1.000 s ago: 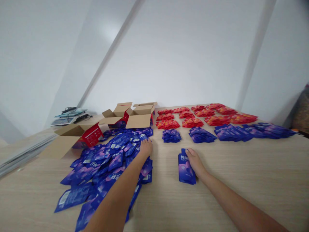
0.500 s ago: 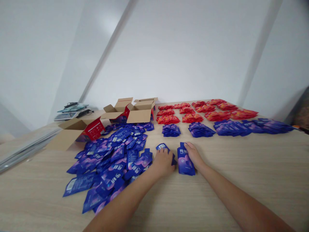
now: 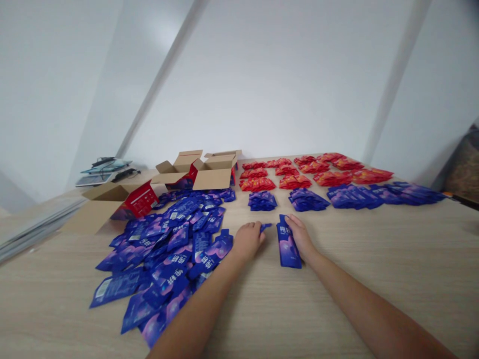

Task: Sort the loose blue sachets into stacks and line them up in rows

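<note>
Left hand (image 3: 248,240) is pinching a blue pouch (image 3: 265,227) beside a loose pile (image 3: 179,239), right hand (image 3: 301,237) is gripping a blue stack (image 3: 289,253) by its right edge, open bench (image 3: 344,234) is separating both from blue heaps (image 3: 308,199) beyond, cartons (image 3: 213,179) are edging the pile.

White Chinese characters top the blue pouch (image 3: 289,254) gripped by the right hand (image 3: 300,237) near the middle of the desk (image 3: 374,249); the first reads "纯," the second is partly covered by fingers. Matching bold white lettering runs askew across several pouches in the heap (image 3: 177,234) toward the desk's left edge, some showing pale label panels too fine to read. White print on the red-sided open carton (image 3: 144,202) beside the heap is likewise illegible.
</note>
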Demonstrator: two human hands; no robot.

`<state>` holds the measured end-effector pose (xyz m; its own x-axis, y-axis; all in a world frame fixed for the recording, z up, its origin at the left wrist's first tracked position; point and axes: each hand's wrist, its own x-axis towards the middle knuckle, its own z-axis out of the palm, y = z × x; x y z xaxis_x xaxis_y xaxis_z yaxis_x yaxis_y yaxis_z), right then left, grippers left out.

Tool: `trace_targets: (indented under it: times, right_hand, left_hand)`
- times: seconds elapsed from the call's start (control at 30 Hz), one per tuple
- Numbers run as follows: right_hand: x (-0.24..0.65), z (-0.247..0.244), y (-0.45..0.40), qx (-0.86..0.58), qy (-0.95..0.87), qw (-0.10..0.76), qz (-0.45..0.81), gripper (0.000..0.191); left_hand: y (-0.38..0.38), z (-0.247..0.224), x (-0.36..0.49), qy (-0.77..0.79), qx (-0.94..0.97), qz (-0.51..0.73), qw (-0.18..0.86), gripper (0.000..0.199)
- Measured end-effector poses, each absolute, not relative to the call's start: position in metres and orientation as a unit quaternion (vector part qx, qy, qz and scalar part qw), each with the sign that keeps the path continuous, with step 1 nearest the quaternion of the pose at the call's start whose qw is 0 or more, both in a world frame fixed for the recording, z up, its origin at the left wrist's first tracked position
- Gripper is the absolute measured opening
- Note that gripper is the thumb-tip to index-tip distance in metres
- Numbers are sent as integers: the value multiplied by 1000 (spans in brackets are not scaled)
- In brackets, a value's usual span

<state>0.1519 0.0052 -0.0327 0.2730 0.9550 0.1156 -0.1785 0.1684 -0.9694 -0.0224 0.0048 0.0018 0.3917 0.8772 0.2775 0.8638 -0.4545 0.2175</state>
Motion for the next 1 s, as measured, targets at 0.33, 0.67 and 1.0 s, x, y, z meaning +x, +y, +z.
trace_targets:
  times: [0.33, 0.67, 1.0]
  right_hand:
    - [140, -25, -3, -444, -517, 609, 405, 30]
    - [130, -27, -6, -453, -500, 587, 447, 32]
    - [139, -41, 3, -532, -503, 593, 337, 33]
  left_hand:
    - [1, -10, -8, 404, 689, 361, 481, 43]
    - [-17, -18, 7, 337, 550, 365, 672, 44]
    - [-13, -20, 6, 383, 652, 296, 584, 35]
